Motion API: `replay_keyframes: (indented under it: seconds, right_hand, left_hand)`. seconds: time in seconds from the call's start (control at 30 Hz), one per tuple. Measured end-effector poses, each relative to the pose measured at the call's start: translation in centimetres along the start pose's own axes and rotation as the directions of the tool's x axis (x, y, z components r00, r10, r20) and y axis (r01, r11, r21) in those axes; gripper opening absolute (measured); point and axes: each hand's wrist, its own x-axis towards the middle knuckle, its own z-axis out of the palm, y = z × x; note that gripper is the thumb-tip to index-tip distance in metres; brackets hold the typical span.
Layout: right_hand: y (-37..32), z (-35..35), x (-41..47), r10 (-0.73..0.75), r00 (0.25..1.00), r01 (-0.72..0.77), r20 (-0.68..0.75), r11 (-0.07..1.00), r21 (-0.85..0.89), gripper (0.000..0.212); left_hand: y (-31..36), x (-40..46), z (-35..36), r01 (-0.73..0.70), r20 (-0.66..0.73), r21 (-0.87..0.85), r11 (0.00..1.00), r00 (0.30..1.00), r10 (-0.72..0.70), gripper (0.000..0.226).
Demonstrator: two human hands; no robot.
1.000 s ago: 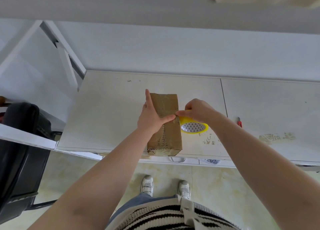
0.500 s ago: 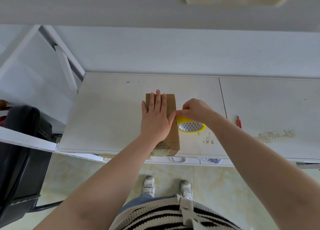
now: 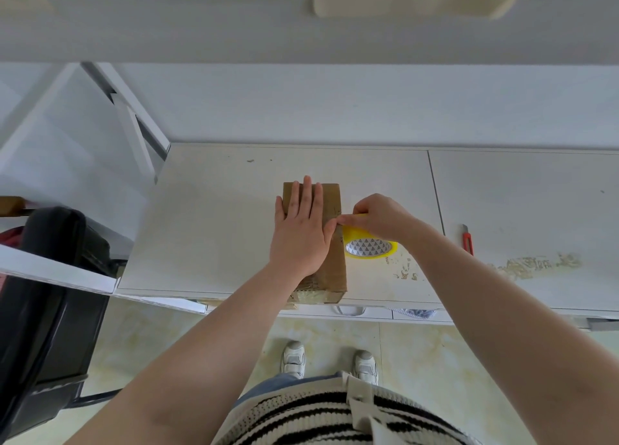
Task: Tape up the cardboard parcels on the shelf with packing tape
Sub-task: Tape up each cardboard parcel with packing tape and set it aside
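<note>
Since a second ago the left hand [image 3: 299,233] is lying flat on the box [image 3: 330,210] at the shelf [image 3: 207,230] edge (long axis running away), while the right hand [image 3: 378,216], just right, is gripping the tape roll [image 3: 370,247].

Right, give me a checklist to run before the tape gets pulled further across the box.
1. Box held down: ok, left hand lies flat on its top.
2. Tape roll in grip: ok, right hand is curled round it, beside the box's right side.
3. Box fully on the shelf: not ok, its near end sits at the front edge.
4. Tape stuck to the box top: cannot tell, hidden by the hands.
5. Cutter within reach: ok, on the shelf right of the roll.
</note>
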Motion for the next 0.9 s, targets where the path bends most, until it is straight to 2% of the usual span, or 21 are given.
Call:
replay_keyframes:
  seconds: [0.3,0.5,0.73,0.9]
  right_hand:
    - [0.3,0.2,-0.2,-0.042,0.999,0.042,0.005,0.997,0.068,0.048]
    - [0.8,0.0,-0.9,-0.048,0.999,0.047,0.001,0.995,0.086,0.041]
    - [1.2,0.7,-1.6,-0.015,0.997,0.025,-0.074,0.991,0.135,0.033]
    - [1.4,0.9,-1.4,0.009,0.998,0.002,-0.066,0.987,0.163,0.033]
  left_hand:
    - [0.0,-0.1,-0.2,-0.002,0.005,-0.018,1.0,1.0,0.002,0.074]
    - [0.0,-0.1,0.1,0.007,-0.002,-0.031,1.0,1.0,-0.007,0.088]
    - [0.1,-0.1,-0.3,0.01,0.025,-0.033,0.999,1.0,-0.01,0.084]
    - [0.1,-0.1,-0.3,0.011,0.033,-0.033,0.999,0.999,-0.01,0.082]
